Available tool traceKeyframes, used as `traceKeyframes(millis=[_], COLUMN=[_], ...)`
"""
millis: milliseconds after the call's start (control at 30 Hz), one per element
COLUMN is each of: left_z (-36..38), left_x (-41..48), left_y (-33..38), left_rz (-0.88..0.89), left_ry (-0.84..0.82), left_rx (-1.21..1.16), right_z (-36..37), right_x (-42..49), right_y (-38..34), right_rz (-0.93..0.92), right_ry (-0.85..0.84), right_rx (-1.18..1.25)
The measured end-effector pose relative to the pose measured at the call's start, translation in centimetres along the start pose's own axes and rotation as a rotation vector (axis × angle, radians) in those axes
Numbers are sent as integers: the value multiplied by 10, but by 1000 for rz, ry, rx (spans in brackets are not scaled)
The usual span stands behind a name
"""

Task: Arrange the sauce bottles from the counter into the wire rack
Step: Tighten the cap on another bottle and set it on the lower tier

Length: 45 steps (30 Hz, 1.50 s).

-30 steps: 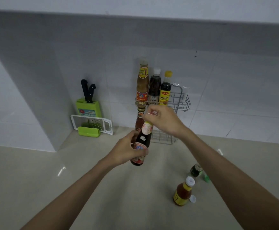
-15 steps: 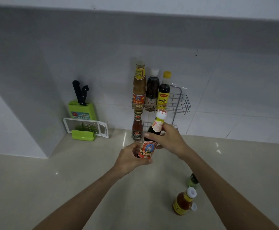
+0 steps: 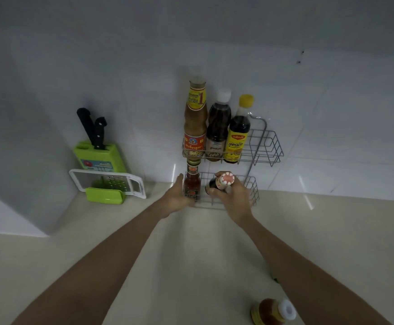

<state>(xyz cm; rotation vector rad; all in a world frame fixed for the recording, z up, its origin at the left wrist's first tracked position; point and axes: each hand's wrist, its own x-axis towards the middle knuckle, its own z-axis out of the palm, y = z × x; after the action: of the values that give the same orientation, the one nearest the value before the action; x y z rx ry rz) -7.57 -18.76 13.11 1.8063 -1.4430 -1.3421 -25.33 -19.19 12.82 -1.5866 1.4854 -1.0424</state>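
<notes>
A two-tier wire rack (image 3: 270, 146) stands against the tiled wall. Its upper tier holds three bottles: a tall brown one (image 3: 195, 120), a dark one with a white cap (image 3: 217, 127) and a dark one with a yellow cap and label (image 3: 238, 134). A small red sauce bottle (image 3: 192, 181) stands at the left of the lower tier. My right hand (image 3: 234, 199) grips a dark bottle with a red-and-white cap (image 3: 221, 181), tilted toward me, at the lower tier beside the red bottle. My left hand (image 3: 177, 198) rests by the rack's lower left corner, fingers extended against the red bottle's side.
An orange sauce bottle with a white cap (image 3: 272, 311) stands on the beige counter near the bottom right. A green knife block with two black-handled knives (image 3: 97, 148) and a white-and-green grater (image 3: 108, 184) sit at the left against the wall.
Both hands moved forward from mid-air over the counter to the rack's lower tier. My left hand let go of the dark bottle; my right hand carried it in beside the red bottle.
</notes>
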Motion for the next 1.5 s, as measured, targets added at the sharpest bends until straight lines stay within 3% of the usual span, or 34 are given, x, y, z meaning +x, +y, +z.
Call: traceKeyframes(millis=[167, 300, 600, 1067, 1333, 1500], left_z=[-5, -2, 4, 10, 23, 62], left_x=[21, 30, 39, 18, -8, -41], left_y=[-1, -2, -18, -8, -17, -33], left_rz=[-104, -41, -1, 52, 88, 171], left_ry=[-26, -77, -20, -12, 131, 154], left_rx=[59, 55, -18, -17, -62, -231], right_z=[19, 25, 35, 36, -1, -51], right_x=[25, 40, 65, 57, 35, -8], right_y=[14, 18, 20, 28, 29, 31], right_rz=[25, 51, 118, 218, 163, 58], right_ry=[-52, -101, -228, -267, -275, -158], right_rx=[-99, -197, -310, -236, -212, -143])
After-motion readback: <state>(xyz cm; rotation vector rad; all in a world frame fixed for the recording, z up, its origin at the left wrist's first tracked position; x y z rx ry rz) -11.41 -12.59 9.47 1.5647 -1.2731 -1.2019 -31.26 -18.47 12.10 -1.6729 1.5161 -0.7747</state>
